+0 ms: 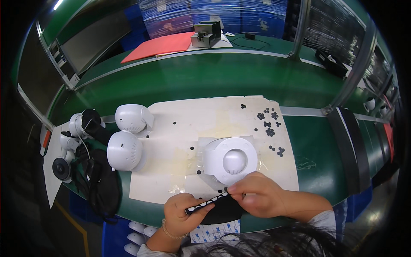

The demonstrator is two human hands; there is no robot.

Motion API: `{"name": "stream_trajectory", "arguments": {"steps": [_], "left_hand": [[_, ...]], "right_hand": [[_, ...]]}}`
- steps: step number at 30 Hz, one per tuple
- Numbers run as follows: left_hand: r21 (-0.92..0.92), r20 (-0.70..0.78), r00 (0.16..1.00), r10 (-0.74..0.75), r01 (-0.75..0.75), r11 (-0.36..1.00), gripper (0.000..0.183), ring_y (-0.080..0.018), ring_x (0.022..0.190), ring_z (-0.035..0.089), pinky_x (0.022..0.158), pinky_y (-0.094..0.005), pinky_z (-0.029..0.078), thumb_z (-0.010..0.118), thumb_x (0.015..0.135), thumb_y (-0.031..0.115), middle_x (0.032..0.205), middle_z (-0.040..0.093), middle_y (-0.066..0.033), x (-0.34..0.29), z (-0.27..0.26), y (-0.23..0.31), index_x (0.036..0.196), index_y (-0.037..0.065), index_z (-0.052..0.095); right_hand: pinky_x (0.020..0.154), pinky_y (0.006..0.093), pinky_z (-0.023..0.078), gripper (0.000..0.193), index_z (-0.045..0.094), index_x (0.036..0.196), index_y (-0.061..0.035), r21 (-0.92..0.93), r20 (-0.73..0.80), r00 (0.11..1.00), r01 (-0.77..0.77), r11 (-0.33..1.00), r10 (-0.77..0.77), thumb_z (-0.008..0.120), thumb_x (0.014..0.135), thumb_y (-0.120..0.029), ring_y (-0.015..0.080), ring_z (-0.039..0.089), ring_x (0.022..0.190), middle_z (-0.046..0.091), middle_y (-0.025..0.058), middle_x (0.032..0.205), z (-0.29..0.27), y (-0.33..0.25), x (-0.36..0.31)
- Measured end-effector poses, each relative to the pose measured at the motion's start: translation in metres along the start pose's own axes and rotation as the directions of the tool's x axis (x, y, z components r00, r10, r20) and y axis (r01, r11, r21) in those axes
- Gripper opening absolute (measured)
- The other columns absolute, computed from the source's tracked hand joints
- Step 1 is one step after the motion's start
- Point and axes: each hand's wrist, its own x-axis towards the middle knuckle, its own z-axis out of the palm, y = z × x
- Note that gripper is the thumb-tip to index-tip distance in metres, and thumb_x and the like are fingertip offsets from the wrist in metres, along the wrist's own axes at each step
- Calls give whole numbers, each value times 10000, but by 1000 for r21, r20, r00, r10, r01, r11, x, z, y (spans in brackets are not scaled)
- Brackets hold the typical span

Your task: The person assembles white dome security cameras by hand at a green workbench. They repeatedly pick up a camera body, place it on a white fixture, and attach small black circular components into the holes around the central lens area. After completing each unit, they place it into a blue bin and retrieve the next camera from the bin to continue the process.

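Observation:
My left hand (185, 214) is closed on a narrow black strip (207, 203) with a row of white rounded spots along it. At the strip's far right end, the fingers of my right hand (261, 195) are pinched together by a small black round pad (226, 189). Whether the pad is still on the strip I cannot tell. Just beyond my hands, a white plastic housing (249, 154) lies on the cardboard sheet (171, 158), its round opening facing up. A dark flat piece (222, 213) shows under the strip, partly hidden.
Two rounded white housings (124, 150) stand at the left of the cardboard. Several small black pads (269, 132) lie in clusters at its right. Further left are a black cable bundle (92, 171) and white devices. A metal box (206, 34) sits on the rear bench.

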Motion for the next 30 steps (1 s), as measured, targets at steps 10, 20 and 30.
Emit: {"name": "stream_trajectory", "arguments": {"steps": [10,20,30], "left_hand": [[69,129,990,55,-64,996,237,-268,909,536,738,-338,424,741,568,71,1014,570,-113,8,4,3,785,106,655],[142,197,977,81,-110,984,221,-351,1209,351,909,-387,352,723,594,159,1279,424,-146,5,15,-12,804,141,658],[139,211,970,121,-152,979,262,-340,1200,365,913,-384,350,613,679,337,1266,443,-143,0,17,-18,863,158,664]], "right_hand": [[705,275,422,699,124,1329,-104,-9,-387,919,-81,997,72,485,769,108,161,530,825,423,158,1096,-27,12,18],[727,260,413,678,121,1330,-68,160,-355,902,-199,967,244,480,781,101,132,532,811,418,156,1085,-30,28,23],[670,280,447,631,184,1293,-47,-91,-415,904,-149,985,98,509,770,91,172,558,782,501,158,965,-24,34,17]]}}
